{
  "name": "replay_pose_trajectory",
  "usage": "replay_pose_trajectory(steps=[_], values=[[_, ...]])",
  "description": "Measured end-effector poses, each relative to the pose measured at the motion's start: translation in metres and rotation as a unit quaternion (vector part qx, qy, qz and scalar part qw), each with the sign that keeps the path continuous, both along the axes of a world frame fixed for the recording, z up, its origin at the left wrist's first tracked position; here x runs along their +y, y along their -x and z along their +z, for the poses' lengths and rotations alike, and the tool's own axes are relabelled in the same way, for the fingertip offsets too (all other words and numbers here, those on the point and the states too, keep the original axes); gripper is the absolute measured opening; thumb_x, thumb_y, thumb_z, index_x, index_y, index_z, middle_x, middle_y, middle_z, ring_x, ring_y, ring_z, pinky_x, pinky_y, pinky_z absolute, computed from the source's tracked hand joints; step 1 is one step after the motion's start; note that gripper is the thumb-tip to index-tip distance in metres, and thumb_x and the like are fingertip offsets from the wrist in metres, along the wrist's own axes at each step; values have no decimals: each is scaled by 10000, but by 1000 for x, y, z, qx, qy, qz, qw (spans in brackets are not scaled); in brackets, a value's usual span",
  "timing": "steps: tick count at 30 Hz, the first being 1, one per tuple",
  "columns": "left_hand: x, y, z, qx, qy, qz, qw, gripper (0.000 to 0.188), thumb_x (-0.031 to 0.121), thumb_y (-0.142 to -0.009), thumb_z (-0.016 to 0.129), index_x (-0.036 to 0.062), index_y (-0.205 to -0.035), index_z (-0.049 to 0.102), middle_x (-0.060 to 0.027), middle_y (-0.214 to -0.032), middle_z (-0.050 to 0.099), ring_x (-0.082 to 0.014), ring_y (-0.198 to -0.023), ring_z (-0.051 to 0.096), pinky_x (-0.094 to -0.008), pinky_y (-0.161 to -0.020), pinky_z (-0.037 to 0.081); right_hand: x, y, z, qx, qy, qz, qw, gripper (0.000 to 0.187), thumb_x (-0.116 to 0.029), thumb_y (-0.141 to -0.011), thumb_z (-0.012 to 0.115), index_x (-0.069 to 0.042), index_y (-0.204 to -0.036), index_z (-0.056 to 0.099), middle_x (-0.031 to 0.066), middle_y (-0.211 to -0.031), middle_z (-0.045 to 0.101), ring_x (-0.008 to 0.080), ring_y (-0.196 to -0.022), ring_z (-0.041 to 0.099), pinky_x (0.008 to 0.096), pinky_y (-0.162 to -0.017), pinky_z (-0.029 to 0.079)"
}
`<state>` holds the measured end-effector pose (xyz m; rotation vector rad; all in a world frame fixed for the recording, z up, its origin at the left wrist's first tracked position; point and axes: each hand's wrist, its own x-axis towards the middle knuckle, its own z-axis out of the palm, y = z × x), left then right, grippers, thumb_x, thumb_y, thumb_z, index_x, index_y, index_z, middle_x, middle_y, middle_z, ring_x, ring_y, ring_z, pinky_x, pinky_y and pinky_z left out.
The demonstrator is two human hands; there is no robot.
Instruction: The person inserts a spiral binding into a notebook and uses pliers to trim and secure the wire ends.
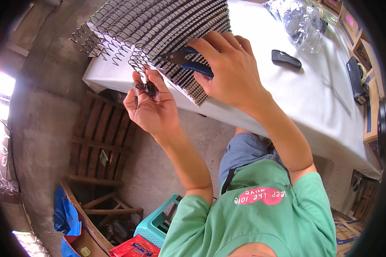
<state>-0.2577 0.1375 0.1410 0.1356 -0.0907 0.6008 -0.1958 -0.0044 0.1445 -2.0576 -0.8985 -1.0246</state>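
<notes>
A thick stack of spiral-bound notebooks (pixel 171 30) lies at the table's near left, its rows of black coils facing up. Loose coil ends (pixel 135 58) stick out past the stack's left edge. In my right hand (pixel 231 70) is a pair of blue-handled wire cutters (pixel 193 64), the jaws pointing left at the coil ends by the stack's corner. My left hand (pixel 154 107) is palm up just below that corner. Its half-curled fingers hold a small bunch of black coil clippings (pixel 146 88), and the fingertips are close to the hanging coils.
On the white-covered table (pixel 261 85) lie a black stapler-like object (pixel 286 59), a loose coil (pixel 336 95) and clear plastic wrap (pixel 302 30). Cardboard boxes (pixel 370 107) line the right edge. Below left are a wooden slatted bench (pixel 101 132) and a turquoise stool (pixel 152 227).
</notes>
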Motion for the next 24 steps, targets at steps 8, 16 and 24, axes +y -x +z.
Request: replay_pose_trajectory(steps=[8, 16, 24], values=[[-3, -7, -1, 111, -408, 235, 875, 295, 244, -880, 651, -12, -1019, 603, 3, -837, 568, -37, -647, 435, -163, -475, 333, 11, 3, 6, 1, 20, 1, 1000, 407, -229, -609, 755, -134, -985, 628, 26, -889, 604, 220, -868, 587, 426, -733, 420], [-14, -12, 0, 146, -445, 332, 819, 225, 197, -897, 633, -17, -964, 609, 19, -733, 531, 3, -544, 327, -156, -427, 221, 8, 1, 7, 98, 78, 28, 992, 359, -178, -628, 728, -121, -969, 633, 54, -839, 626, 245, -777, 643, 383, -641, 485], [-20, -9, 4, 152, -467, 356, 795, 260, 212, -912, 613, -29, -1008, 595, 6, -770, 533, 5, -550, 327, -151, -427, 218, -4, 2, 13, -24, -12, 7, 1000, 394, -196, -610, 740, -119, -982, 637, 53, -907, 613, 230, -871, 606, 414, -734, 447]])
